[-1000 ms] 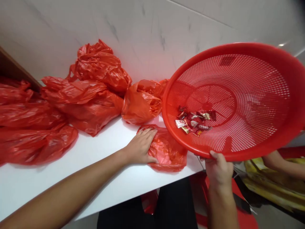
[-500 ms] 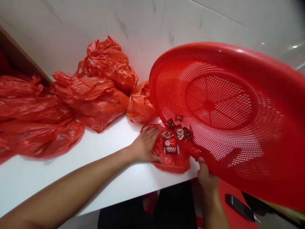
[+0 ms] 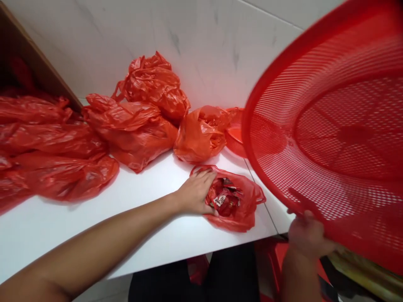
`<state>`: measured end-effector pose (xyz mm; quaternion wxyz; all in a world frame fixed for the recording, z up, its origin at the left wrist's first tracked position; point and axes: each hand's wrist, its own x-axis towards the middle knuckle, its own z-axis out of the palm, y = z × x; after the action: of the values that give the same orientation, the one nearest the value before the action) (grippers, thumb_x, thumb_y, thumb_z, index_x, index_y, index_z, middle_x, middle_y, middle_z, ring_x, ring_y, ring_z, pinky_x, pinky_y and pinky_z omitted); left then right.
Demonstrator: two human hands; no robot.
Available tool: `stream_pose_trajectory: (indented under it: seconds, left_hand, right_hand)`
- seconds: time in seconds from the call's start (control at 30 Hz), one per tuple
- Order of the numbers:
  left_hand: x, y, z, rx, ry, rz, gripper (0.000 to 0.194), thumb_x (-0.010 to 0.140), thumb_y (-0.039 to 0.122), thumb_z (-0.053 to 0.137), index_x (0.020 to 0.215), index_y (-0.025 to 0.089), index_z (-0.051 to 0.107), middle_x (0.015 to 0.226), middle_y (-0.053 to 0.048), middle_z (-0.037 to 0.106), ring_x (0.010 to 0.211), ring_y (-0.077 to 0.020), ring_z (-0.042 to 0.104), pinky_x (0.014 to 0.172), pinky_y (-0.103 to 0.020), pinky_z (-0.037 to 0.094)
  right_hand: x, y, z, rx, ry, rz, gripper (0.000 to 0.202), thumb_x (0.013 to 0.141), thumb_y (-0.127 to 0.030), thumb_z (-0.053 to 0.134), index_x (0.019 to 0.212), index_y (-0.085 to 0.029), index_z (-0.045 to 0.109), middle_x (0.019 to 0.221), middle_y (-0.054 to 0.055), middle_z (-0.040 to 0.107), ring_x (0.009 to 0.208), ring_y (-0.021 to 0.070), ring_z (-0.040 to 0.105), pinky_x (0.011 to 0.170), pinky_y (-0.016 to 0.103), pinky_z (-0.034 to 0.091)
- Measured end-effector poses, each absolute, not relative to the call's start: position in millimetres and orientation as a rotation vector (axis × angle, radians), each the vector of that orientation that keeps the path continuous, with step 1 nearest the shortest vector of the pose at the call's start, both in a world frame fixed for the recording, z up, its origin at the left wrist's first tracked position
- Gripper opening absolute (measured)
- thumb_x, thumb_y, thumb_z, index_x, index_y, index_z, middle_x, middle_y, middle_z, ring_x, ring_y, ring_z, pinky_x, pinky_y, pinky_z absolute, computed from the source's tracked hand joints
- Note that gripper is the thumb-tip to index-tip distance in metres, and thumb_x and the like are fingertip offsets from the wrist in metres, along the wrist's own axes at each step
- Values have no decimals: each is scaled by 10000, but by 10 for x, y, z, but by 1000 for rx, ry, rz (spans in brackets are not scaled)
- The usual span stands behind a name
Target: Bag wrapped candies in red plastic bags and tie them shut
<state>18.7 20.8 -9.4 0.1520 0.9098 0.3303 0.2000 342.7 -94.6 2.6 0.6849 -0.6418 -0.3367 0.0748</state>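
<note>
My left hand [image 3: 195,193] grips the near-left side of a small red plastic bag [image 3: 247,209], with its fingers and thumb at the bag's opening. Inside the mouth lies a heap of wrapped candies [image 3: 225,199] in dark red wrappers. Off to the right, my right hand [image 3: 307,235] is closed on the lower rim of a large round red plastic basket [image 3: 327,121] with mesh walls. The basket is tilted on its side, apart from the bag, and no candies show in its visible part.
Several filled red plastic bags [image 3: 135,134] lie along the marble wall [image 3: 204,46] on the white table [image 3: 138,235]. A cardboard box [image 3: 40,63] stands at the far left. Behind the basket is a smaller red basket [image 3: 234,134]. A red stool [image 3: 277,256] sits below the table edge.
The basket has moved right and away from the bag, carried by my right hand. The candies at its rim now lie in the bag. My left hand stays at the bag.
</note>
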Motion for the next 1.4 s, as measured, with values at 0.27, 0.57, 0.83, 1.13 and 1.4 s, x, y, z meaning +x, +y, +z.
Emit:
stream_pose_trajectory:
  seconds: [0.27,0.57,0.83,1.13,1.4]
  left_hand:
    - [186,200,-56,2534,893,660,1177,737,855,727,1619,157,380,1630,-243,467,1514,-467,432,1240,-653,355]
    - [202,246,13,2589,791,1214,725,913,622,740,1455,182,546,1401,-163,683,1344,-326,612,1145,-525,495]
    - [193,311,36,2515,1220,1322,466,997,579,638,1236,178,642,1217,-131,709,1138,-306,609,1027,-488,494]
    - [183,304,95,2331,1698,881,222,918,307,661,1091,195,578,1090,-110,700,1051,-329,645,941,-491,456]
    - [155,381,57,2222,1660,824,285,911,84,458,1128,208,594,1085,-81,768,994,-285,715,902,-420,492]
  right_hand:
    - [4161,-856,448,-1024,-368,399,171,681,-312,560,812,-211,605,770,83,609,592,202,602,393,282,385]
    - [4498,-708,96,-1142,-109,546,159,741,-260,565,893,-214,563,828,38,602,650,172,648,424,209,372]
    - [4171,-743,31,-1425,-388,372,351,892,-610,532,1049,-298,501,979,54,663,726,247,691,554,377,528]
    - [3124,-710,-42,-2029,-1276,380,404,828,-626,708,846,-223,674,744,38,711,715,234,656,695,334,470]
    - [3380,-662,299,-1556,-1188,742,406,832,-500,736,1072,-172,735,819,51,757,653,184,631,617,293,489]
